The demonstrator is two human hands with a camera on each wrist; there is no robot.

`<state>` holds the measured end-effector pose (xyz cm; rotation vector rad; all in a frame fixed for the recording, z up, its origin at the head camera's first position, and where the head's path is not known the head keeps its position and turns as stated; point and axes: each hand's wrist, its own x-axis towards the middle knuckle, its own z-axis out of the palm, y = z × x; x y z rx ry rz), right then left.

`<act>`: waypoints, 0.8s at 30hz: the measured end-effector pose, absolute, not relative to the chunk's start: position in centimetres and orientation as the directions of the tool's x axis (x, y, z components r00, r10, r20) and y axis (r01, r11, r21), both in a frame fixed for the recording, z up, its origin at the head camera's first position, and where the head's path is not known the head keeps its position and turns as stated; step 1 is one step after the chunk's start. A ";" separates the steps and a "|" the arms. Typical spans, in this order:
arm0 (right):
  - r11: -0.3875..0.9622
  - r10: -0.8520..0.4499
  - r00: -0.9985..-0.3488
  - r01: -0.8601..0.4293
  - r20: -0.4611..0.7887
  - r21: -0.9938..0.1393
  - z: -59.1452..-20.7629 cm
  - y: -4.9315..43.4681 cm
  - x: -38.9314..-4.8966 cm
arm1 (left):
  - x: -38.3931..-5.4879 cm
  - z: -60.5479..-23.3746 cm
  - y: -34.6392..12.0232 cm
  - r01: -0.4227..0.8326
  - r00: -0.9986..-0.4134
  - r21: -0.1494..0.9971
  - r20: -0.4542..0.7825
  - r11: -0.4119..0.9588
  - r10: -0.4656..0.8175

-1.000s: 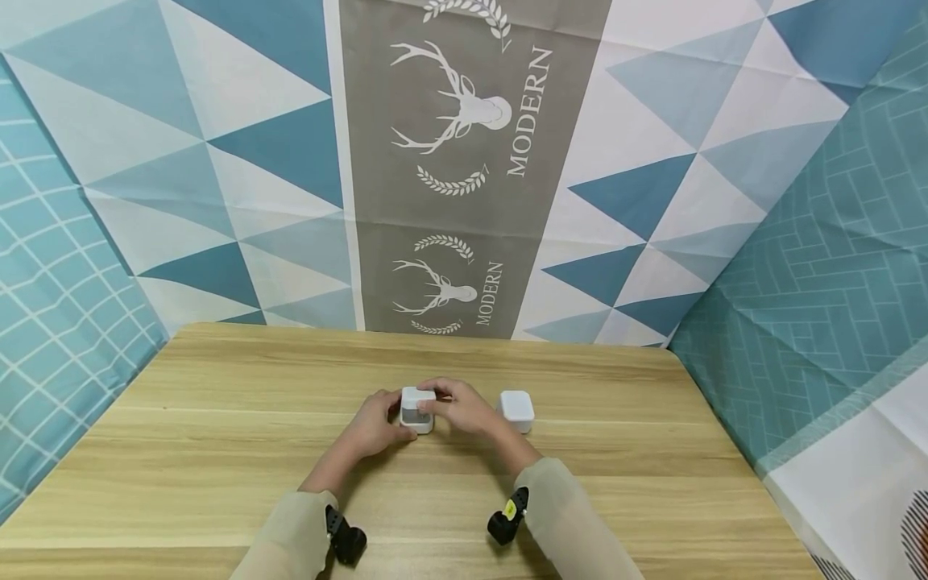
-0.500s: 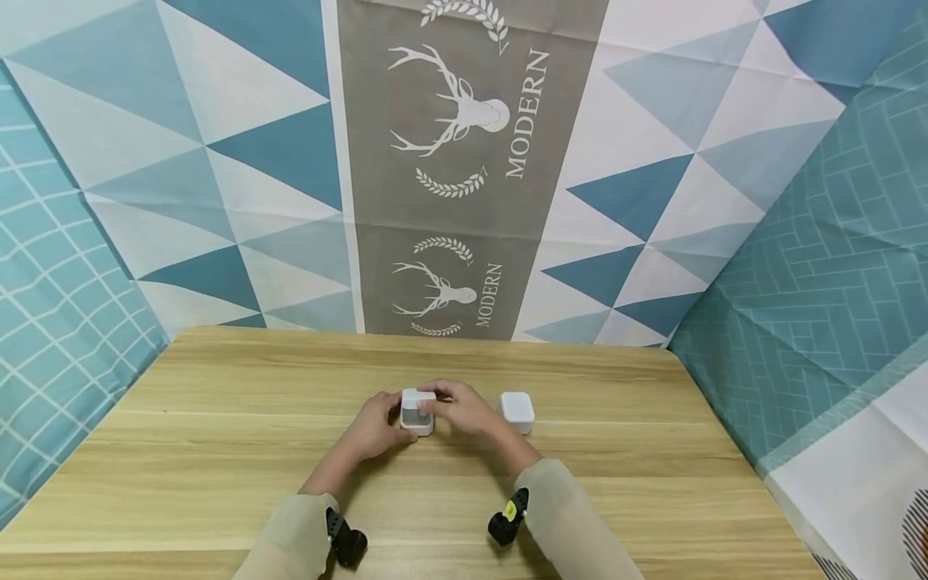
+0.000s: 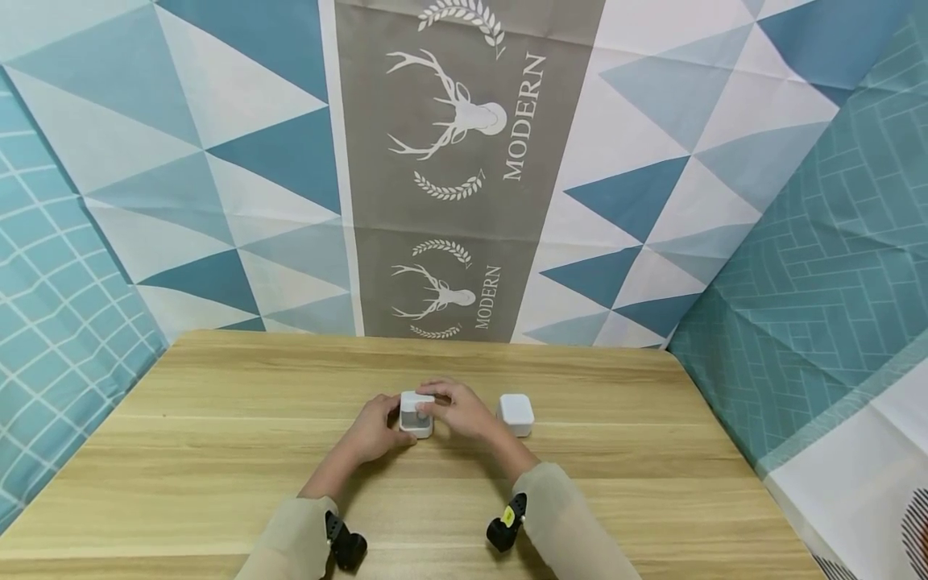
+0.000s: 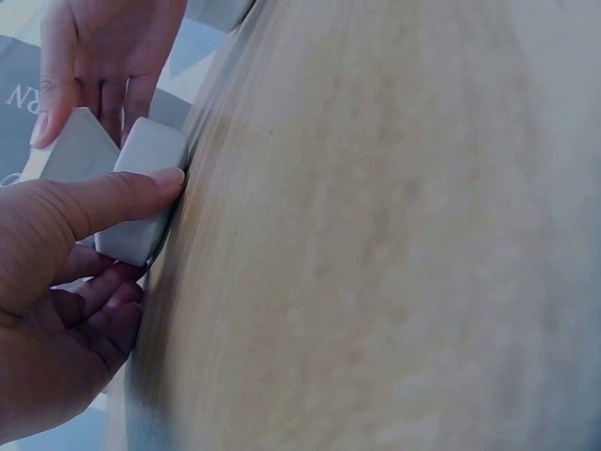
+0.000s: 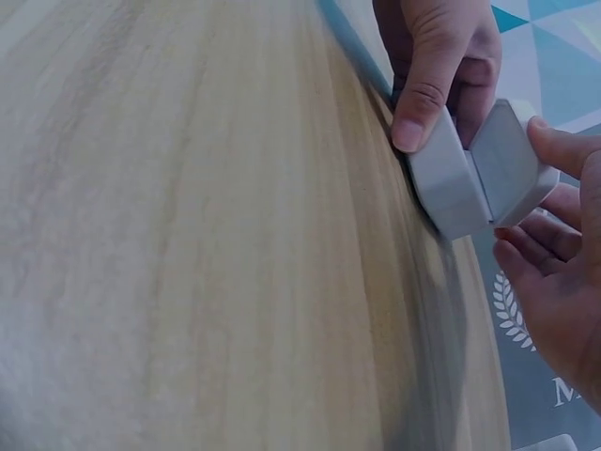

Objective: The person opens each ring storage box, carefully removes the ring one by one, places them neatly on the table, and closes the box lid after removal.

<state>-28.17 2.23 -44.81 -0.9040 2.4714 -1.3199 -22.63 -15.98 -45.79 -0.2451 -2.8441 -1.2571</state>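
Observation:
A small white hinged box [image 3: 416,432] stands on the table between both hands, its lid tilted up from the base. My left hand [image 3: 373,427] grips the base [image 4: 150,146] from the left, with the thumb along its near side and fingers curled behind. From the right, my right hand [image 3: 455,408] pinches the raised lid [image 5: 512,160] between thumb and fingers. A pale grey inner face of the lid shows in the right wrist view. To the right of my right hand sits a second white box [image 3: 516,411] with rounded corners, its top closed.
The wood-grain table [image 3: 239,451] reaches back to a patterned cloth wall [image 3: 442,161], with more cloth on both sides. Black wrist cameras [image 3: 348,549] are strapped over the beige sleeves [image 3: 573,519].
The head view has tilted up slightly, so the scene sits a little lower. Both hands keep their hold on the box, with hardly any visible movement.

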 end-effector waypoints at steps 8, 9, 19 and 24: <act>0.352 -0.565 -0.813 -0.395 0.144 -0.849 -45.1 2.0 -28.0 | -22.7 -46.0 -15.9 0.140 -0.989 0.735 0.071 0.663 0.131; 0.344 -0.561 -0.814 -0.394 0.150 -0.852 -45.1 2.0 -27.9 | -22.8 -46.0 -15.9 0.140 -0.989 0.734 0.071 0.664 0.130; 0.340 -0.545 -0.819 -0.414 0.182 -0.844 -45.2 1.9 -27.9 | -22.8 -46.0 -16.0 0.141 -0.989 0.732 0.072 0.667 0.130; 0.333 -0.537 -0.819 -0.424 0.201 -0.842 -45.2 1.9 -27.9 | -22.8 -46.1 -16.0 0.142 -0.989 0.728 0.075 0.671 0.128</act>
